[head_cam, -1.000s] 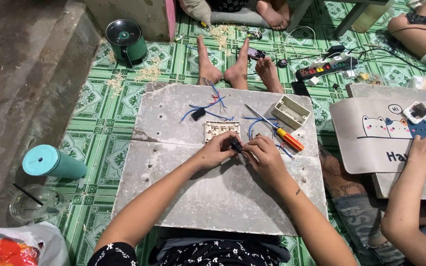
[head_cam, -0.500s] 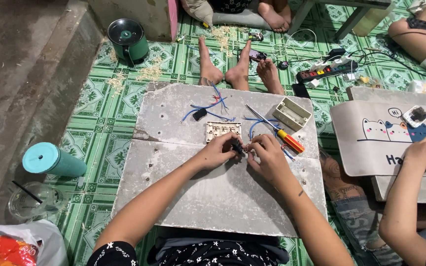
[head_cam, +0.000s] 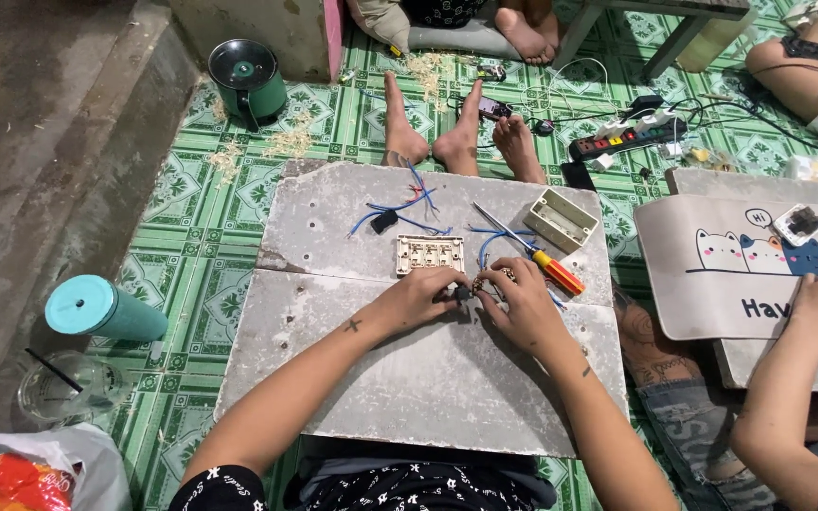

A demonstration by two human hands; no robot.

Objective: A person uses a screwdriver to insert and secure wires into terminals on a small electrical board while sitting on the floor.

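Head view: left hand [head_cam: 418,298] and right hand [head_cam: 521,305] meet on a grey board [head_cam: 409,378], fingers pinching 1 small part [head_cam: 473,286], just below a beige switch plate [head_cam: 429,255] and beside a screwdriver [head_cam: 546,265].

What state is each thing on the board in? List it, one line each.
Left hand: pinching a small dark part.
Right hand: fingers closed on the same part.
Switch module: lying flat, untouched.
Screwdriver: lying on the board, unheld.
Plastic box: open side up.
Blue wires: loose.
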